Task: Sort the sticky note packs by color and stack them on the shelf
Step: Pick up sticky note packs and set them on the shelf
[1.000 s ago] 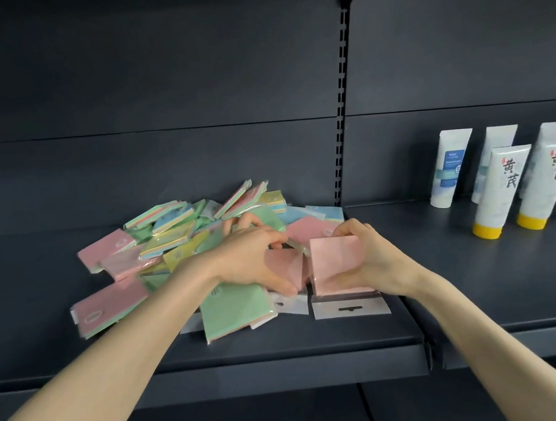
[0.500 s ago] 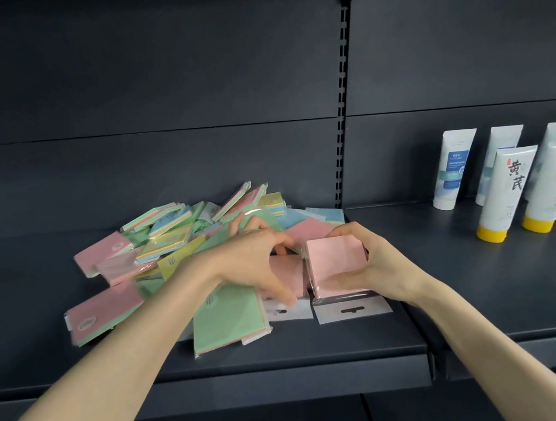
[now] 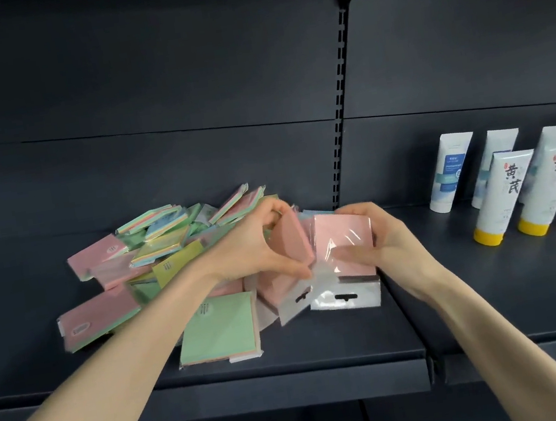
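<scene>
Gathering pinks, my left hand (image 3: 261, 249) grips a tilted pink pack (image 3: 292, 240), my right hand (image 3: 389, 242) a second pink pack (image 3: 341, 236); next they need aligning into one stack.

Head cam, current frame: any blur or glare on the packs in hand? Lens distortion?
Head view: motion blur smears the right hand and its light pink pack, whose clear wrapper carries a glare streak; the left hand and its darker pink pack look crisper; the slotted upright leans, probably from the wide angle; the tubes look sharp.
</scene>
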{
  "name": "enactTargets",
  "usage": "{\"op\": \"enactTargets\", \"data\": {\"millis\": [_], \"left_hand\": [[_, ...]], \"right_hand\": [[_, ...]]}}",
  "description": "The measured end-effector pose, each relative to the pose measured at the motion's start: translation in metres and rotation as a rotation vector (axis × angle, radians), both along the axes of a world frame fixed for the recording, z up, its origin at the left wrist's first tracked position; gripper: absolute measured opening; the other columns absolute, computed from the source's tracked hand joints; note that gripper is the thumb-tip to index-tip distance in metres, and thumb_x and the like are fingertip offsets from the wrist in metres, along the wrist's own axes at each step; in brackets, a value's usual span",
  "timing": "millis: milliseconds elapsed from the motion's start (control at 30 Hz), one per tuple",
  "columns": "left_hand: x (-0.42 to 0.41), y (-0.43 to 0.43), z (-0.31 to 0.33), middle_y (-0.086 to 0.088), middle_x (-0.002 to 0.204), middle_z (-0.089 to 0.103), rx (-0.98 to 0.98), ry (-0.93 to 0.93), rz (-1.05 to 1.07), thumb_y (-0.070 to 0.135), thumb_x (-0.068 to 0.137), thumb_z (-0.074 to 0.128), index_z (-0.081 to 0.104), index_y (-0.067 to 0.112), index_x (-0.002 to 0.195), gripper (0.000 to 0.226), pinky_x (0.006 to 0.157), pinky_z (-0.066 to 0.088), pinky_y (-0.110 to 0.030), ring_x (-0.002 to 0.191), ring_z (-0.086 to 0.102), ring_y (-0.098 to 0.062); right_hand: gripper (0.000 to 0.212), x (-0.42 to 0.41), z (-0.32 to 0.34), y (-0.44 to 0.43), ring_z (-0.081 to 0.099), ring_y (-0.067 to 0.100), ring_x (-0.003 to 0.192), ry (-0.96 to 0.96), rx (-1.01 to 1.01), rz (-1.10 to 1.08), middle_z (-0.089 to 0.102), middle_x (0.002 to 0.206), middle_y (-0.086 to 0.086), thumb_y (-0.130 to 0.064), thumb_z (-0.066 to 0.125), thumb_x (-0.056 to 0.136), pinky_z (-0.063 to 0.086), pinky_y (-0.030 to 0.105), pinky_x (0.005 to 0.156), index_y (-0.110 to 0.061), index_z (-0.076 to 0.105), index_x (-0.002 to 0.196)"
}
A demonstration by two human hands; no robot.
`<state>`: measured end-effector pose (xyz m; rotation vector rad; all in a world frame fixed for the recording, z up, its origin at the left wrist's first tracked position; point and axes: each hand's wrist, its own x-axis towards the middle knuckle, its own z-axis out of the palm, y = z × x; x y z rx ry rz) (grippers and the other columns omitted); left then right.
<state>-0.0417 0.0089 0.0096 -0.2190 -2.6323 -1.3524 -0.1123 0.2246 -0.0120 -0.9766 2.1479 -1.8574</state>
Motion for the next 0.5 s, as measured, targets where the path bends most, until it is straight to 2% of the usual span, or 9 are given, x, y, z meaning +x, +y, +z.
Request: {"op": "enactTargets", "data": {"millis": [67, 167, 267, 333, 400, 500], "left_hand": [[-0.004, 0.007, 0.005, 0.003, 0.11, 0.059, 0.03, 0.087, 0.09, 0.023, 0.052, 0.092, 0.05, 0.027, 0.111, 0.073, 0.083, 0.047, -0.022, 0.105, 0.056, -0.014], [-0.003, 0.012, 0.016, 0.01, 0.093, 0.055, 0.087, 0.2, 0.236, 0.026, 0.05, 0.092, 0.048, 0.029, 0.096, 0.064, 0.064, 0.047, -0.016, 0.084, 0.054, -0.007], [0.012, 0.001, 0.028, 0.007, 0.087, 0.057, 0.099, 0.248, 0.383, 0.044, 0.04, 0.091, 0.047, 0.024, 0.09, 0.07, 0.064, 0.048, -0.026, 0.076, 0.054, -0.008], [0.028, -0.011, 0.035, 0.004, 0.085, 0.059, 0.104, 0.296, 0.454, 0.044, 0.044, 0.09, 0.047, 0.023, 0.086, 0.064, 0.06, 0.048, -0.029, 0.074, 0.055, -0.012], [0.046, -0.026, 0.042, 0.006, 0.082, 0.058, 0.133, 0.369, 0.526, 0.033, 0.058, 0.088, 0.047, 0.021, 0.086, 0.051, 0.054, 0.046, -0.024, 0.07, 0.055, -0.01], [0.078, -0.051, 0.052, 0.007, 0.085, 0.058, 0.222, 0.434, 0.586, 0.023, 0.076, 0.078, 0.047, 0.016, 0.098, 0.038, 0.054, 0.047, -0.019, 0.072, 0.057, -0.006]], "right_hand": [[0.053, 0.002, 0.009, 0.003, 0.067, 0.018, 0.085, -0.021, -0.046, 0.001, 0.066, 0.104, 0.012, -0.001, 0.075, 0.074, 0.056, 0.027, 0.067, -0.025, 0.056, 0.117], [0.065, 0.005, 0.025, 0.005, 0.069, 0.015, 0.082, -0.021, -0.107, -0.035, 0.065, 0.102, 0.008, 0.002, 0.072, 0.076, 0.056, 0.025, 0.063, -0.026, 0.046, 0.128], [0.074, 0.007, 0.041, 0.001, 0.069, 0.018, 0.089, 0.032, -0.131, -0.088, 0.067, 0.106, 0.004, -0.003, 0.077, 0.074, 0.058, 0.028, 0.07, -0.03, 0.039, 0.133], [0.076, 0.013, 0.051, -0.008, 0.068, 0.017, 0.091, 0.08, -0.124, -0.116, 0.067, 0.105, 0.001, -0.006, 0.079, 0.073, 0.058, 0.029, 0.074, -0.029, 0.038, 0.133], [0.068, 0.023, 0.062, -0.022, 0.068, 0.015, 0.091, 0.112, -0.142, -0.112, 0.068, 0.102, -0.002, -0.007, 0.079, 0.073, 0.057, 0.029, 0.077, -0.026, 0.042, 0.128], [0.041, 0.043, 0.075, -0.054, 0.068, 0.014, 0.089, 0.151, -0.182, -0.037, 0.069, 0.098, -0.002, -0.005, 0.074, 0.078, 0.057, 0.028, 0.077, -0.016, 0.052, 0.11]]}}
